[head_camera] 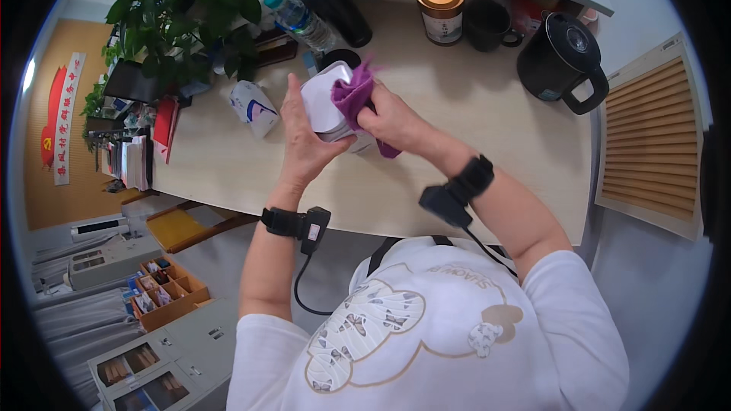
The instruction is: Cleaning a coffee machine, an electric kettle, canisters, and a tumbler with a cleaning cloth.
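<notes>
My left hand [302, 137] grips a white box-shaped container [325, 103] by its side and lower edge, holding it tilted above the desk. A bunched purple cloth [353, 94] is in my right hand [394, 117], pressed against the container's right edge. Part of the cloth hangs below my right fingers. What the container is exactly, I cannot tell. Left of it, a white tissue pack [255, 109] with blue and purple print lies on the desk. Just behind the container shows a dark round object [341, 58], partly hidden.
Along the back of the wooden desk [457, 125] stand a water bottle [302, 23], a black tumbler [337, 8], a tea canister [440, 11] and a black mug [488, 25]. A black electric kettle [562, 60] is at the right. Leafy plants [188, 11] overhang the back left.
</notes>
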